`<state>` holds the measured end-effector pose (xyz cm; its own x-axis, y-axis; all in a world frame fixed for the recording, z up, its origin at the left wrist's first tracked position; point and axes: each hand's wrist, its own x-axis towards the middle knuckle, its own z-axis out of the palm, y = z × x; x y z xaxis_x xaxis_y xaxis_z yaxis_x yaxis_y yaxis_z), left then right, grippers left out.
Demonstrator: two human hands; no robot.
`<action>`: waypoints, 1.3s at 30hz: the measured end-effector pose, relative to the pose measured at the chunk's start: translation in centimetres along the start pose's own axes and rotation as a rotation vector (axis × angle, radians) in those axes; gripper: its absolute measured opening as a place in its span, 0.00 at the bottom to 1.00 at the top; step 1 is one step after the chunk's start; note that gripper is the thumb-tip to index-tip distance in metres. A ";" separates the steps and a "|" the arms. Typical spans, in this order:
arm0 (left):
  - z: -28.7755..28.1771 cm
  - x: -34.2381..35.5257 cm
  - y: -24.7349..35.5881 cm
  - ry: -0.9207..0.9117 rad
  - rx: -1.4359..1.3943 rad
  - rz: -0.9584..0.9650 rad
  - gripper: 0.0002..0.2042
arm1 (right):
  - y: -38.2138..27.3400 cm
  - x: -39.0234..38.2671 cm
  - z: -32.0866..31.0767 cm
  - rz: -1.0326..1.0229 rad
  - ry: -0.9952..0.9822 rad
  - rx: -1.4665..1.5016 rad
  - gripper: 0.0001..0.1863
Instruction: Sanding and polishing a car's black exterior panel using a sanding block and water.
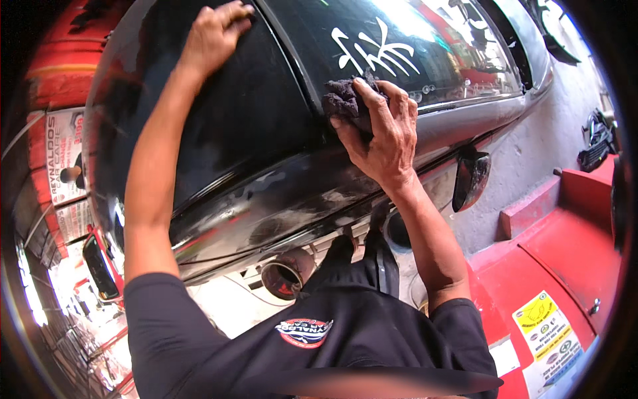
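Bunched in my right hand (pixel 385 133) is a dark, crumpled rag (pixel 343 105), held by curled fingers and thumb close to the seam beside the glass. My left hand (pixel 218 36) reaches farther away over the glossy black car panel (pixel 232 106). Its fingers are curled in, with a dark spot at the tips; what they hold, if anything, cannot be made out. A tinted car window (pixel 438 40) with a white decal (pixel 375 50) lies just beyond my right hand. Dull, smudged patches show on the lower car body (pixel 286 219).
A dark side mirror (pixel 470 179) juts out right of my right forearm. Below the car stands an open round container (pixel 286 274). A red surface (pixel 531 266) with stickers fills the right side, near a grey wall (pixel 505 166). Banners (pixel 65 156) hang at left.
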<state>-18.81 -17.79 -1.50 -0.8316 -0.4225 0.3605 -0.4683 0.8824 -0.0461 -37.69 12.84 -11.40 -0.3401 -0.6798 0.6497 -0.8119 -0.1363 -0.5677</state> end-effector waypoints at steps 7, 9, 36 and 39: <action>0.9 -0.9 5.4 -0.015 -0.007 -0.009 0.14 | 0.6 -0.4 0.0 0.023 0.006 -0.025 0.34; -1.0 -5.6 12.7 -0.029 -0.082 0.074 0.17 | 1.5 -0.2 0.1 0.042 0.021 -0.043 0.34; -1.8 -6.2 15.2 -0.018 -0.133 0.060 0.15 | 0.9 -0.5 -0.1 0.062 0.001 -0.050 0.33; -1.9 -5.3 12.9 -0.073 -0.116 0.093 0.16 | 1.1 -0.4 -0.2 0.053 0.002 -0.056 0.33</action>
<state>-19.90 -3.83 -2.26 -0.8911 -0.3483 0.2908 -0.3543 0.9345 0.0336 -38.56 13.10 -12.12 -0.3842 -0.6835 0.6207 -0.8182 -0.0594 -0.5719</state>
